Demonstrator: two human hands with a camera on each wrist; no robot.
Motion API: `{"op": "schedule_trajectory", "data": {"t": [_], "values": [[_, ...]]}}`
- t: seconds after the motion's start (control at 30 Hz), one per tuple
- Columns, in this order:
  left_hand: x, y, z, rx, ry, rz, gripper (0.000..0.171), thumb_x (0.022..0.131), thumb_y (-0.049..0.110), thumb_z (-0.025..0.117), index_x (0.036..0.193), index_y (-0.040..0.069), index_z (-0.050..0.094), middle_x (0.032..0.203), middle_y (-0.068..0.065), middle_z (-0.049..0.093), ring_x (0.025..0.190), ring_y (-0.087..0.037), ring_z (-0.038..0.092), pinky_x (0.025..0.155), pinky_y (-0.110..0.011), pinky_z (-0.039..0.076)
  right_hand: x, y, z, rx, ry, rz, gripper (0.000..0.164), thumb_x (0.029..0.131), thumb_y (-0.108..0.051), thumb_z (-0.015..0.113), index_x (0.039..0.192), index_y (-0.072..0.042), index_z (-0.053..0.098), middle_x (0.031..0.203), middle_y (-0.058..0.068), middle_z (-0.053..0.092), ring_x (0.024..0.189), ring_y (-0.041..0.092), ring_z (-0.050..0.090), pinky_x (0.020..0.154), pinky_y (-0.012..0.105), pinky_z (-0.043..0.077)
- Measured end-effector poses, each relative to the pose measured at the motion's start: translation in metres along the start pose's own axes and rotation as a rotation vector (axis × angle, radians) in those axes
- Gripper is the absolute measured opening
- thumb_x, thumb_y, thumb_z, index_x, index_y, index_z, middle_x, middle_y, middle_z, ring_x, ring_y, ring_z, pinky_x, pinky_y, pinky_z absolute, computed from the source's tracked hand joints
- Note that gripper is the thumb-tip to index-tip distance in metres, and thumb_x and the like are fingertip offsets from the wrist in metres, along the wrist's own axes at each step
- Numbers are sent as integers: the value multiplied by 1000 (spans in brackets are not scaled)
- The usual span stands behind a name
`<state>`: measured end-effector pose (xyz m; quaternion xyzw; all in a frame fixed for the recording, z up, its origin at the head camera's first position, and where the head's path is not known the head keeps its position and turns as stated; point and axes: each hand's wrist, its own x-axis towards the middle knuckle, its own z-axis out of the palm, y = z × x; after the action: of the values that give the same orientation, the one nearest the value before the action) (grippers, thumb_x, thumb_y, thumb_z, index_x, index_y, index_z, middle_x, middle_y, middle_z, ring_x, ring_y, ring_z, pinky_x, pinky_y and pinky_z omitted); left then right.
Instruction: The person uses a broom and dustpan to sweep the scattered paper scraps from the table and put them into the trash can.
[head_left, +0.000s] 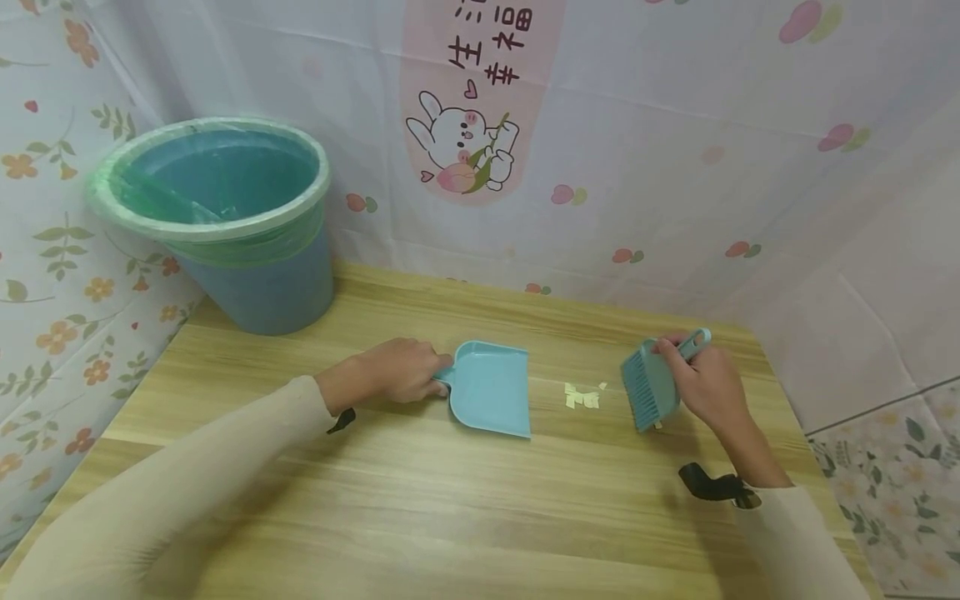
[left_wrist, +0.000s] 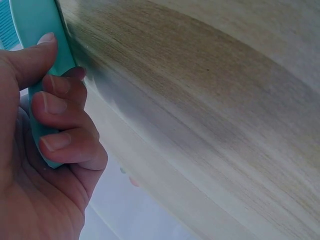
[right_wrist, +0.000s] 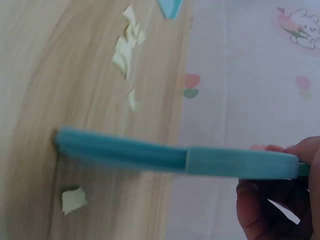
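Observation:
On the table's left-middle, my left hand [head_left: 405, 369] grips the handle of a light-blue dustpan [head_left: 491, 389]. Its wide mouth faces right. Fingers and thumb wrap that handle [left_wrist: 50, 55] in the left wrist view. Farther right, my right hand [head_left: 711, 385] holds a matching hand brush [head_left: 651, 385] near the base of its handle, bristles pointing left and down. A small pile of pale yellow paper scraps [head_left: 582, 397] lies between pan and brush. Seen from the right wrist, one separate scrap [right_wrist: 74, 200] sits on the brush's other side, away from the pile [right_wrist: 126, 47].
A blue bucket [head_left: 262, 287] with a green liner stands at the table's back left corner. Patterned cloth [head_left: 645, 167] hangs along the back and left of the wooden table [head_left: 450, 517]. A tiled surface [head_left: 900, 492] lies past the right edge.

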<state>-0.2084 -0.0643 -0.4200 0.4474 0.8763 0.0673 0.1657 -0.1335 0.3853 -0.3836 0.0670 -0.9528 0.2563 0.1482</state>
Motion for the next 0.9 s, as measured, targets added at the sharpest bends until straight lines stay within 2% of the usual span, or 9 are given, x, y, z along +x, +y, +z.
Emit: {"op": "schedule_trajectory", "data": {"t": [0.1,0.2,0.27,0.33,0.47,0.63,0.77,0.9], "values": [[0,1,-1,-1,-2,1,29,111,32,68,117,4,65,77,2,50,71,-15,51,67,-34,44,-3,0,1,-35,-4,-37,35,115,-22,55,109,3,79,98,23,78,69,29,69,57,30,46],[0,2,-2,-7,-6,-3,28,111,31,68,118,4,65,76,2,49,70,-15,50,66,-34,43,-3,-7,7,-45,-16,-112,30,114,-19,60,110,3,80,81,14,76,54,12,49,53,31,38],[0,2,-2,-11,-7,-6,28,111,31,68,117,4,65,75,2,48,69,-15,49,66,-33,43,-3,-14,13,-43,-31,-165,26,112,-17,62,112,2,80,74,7,72,52,7,39,52,32,35],[0,2,-3,-14,-5,-5,27,111,31,68,116,4,65,75,3,48,68,-14,49,65,-32,42,-2,-23,20,-45,-43,-208,21,111,-15,65,112,1,79,70,1,68,52,5,36,53,32,35],[-1,1,-1,-18,9,9,27,111,31,68,114,4,65,74,3,46,66,-13,48,63,-31,41,0,-39,33,-43,-37,-265,15,107,-11,68,109,-1,79,72,-2,66,55,4,39,53,31,35],[-1,0,0,-21,15,15,27,111,31,69,113,5,65,74,3,45,66,-13,48,64,-32,42,4,-56,47,-8,-1,-292,13,105,-9,70,106,-1,80,72,-2,64,56,4,39,54,30,35],[-1,0,1,-19,15,16,26,111,32,69,112,6,64,74,3,46,67,-14,48,64,-33,42,8,-64,52,5,1,-269,17,106,-11,67,107,1,80,76,5,69,60,12,49,57,34,41],[0,0,-1,-19,12,18,25,111,30,69,112,5,65,74,3,45,67,-14,48,65,-32,42,8,-69,48,-10,10,-222,21,108,-13,64,108,2,79,85,13,75,64,23,62,59,41,48]]}}
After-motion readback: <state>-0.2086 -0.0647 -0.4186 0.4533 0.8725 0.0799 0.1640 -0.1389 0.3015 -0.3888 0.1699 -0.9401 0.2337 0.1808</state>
